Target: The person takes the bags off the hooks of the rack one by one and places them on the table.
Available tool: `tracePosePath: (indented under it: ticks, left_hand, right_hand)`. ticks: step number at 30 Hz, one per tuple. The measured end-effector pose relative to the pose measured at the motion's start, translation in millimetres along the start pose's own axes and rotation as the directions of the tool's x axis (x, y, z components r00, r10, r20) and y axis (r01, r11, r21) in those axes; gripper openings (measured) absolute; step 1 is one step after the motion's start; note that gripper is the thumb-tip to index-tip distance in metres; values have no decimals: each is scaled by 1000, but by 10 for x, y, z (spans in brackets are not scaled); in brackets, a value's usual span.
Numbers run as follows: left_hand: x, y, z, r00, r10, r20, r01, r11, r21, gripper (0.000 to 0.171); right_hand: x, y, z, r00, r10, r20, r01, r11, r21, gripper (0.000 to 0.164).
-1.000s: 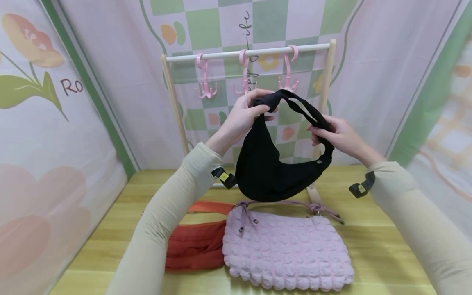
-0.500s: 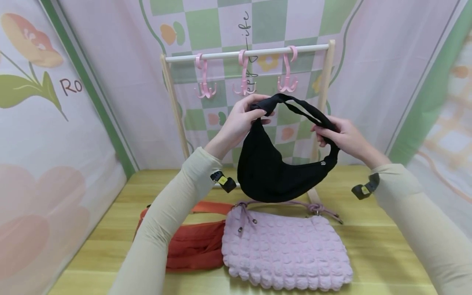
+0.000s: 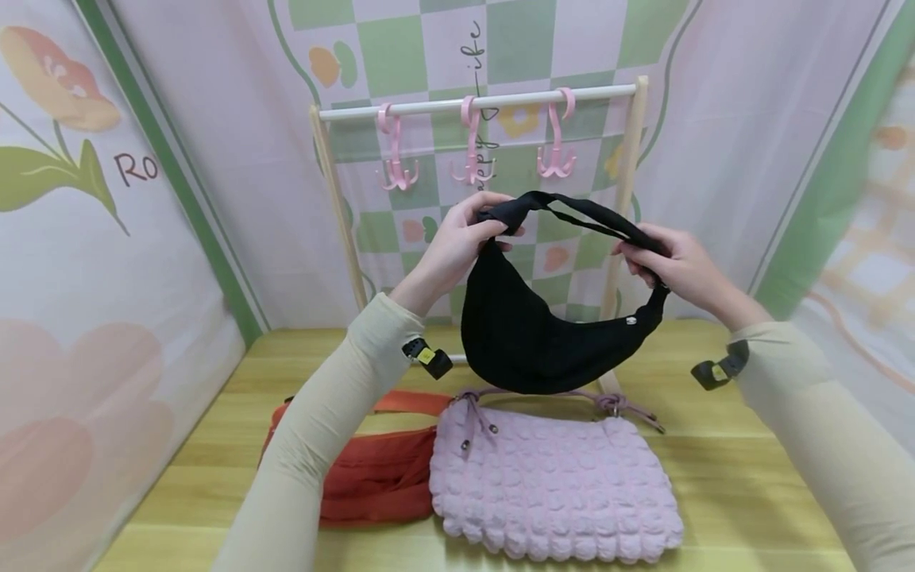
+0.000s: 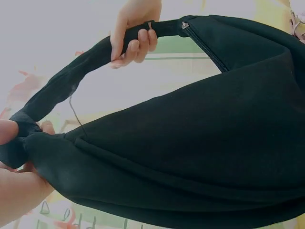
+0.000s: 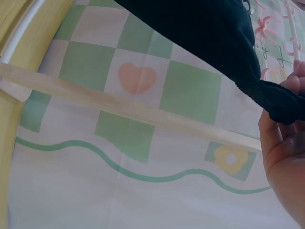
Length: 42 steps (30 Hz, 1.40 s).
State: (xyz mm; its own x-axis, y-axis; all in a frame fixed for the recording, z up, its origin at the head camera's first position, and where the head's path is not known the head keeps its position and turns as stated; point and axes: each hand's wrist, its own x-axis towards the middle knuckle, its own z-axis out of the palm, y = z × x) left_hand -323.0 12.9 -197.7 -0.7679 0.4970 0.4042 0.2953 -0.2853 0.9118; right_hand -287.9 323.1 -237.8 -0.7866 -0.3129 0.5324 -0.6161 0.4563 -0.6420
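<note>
A black shoulder bag [image 3: 543, 342] hangs in the air between both hands, its curved body sagging below the strap. At the strap's left end, near a knot, my left hand [image 3: 457, 242] grips the cloth between thumb and fingers. Further right, my right hand [image 3: 679, 266] holds the other end of the strap [image 3: 593, 213], thumb on top and fingers curled beneath. The left wrist view shows a zipper [image 4: 205, 47] along the bag's upper edge and the right hand [image 4: 138, 33] around the strap. In the right wrist view, the bag [image 5: 205, 33] partly hides the right fingers.
Behind the bag stands a rack with a white rail [image 3: 443, 105] and wooden posts [image 3: 629, 151]. Pink hooks [image 3: 398, 151] hang from it. On the wooden table [image 3: 743, 445] lie a puffy lilac bag [image 3: 557, 485] and an orange-red bag [image 3: 379, 477], side by side.
Both hands have sunk slightly. The right hand has moved a little to the right, so the strap stretches wider and flatter. Its hold on the bag, like the left hand's, has stayed.
</note>
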Motion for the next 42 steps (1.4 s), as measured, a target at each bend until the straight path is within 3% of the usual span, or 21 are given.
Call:
tracePosePath:
  ticks: [17, 42]
  left_hand:
    - [-91, -157, -82, 999, -39, 11, 37, 991, 127, 27]
    - [-173, -303, -93, 1000, 2, 4, -2, 997, 76, 28]
  right_hand:
    - [-120, -9, -87, 998, 38, -43, -41, 997, -72, 19]
    - [-220, 17, -149, 996, 49, -76, -54, 996, -73, 21]
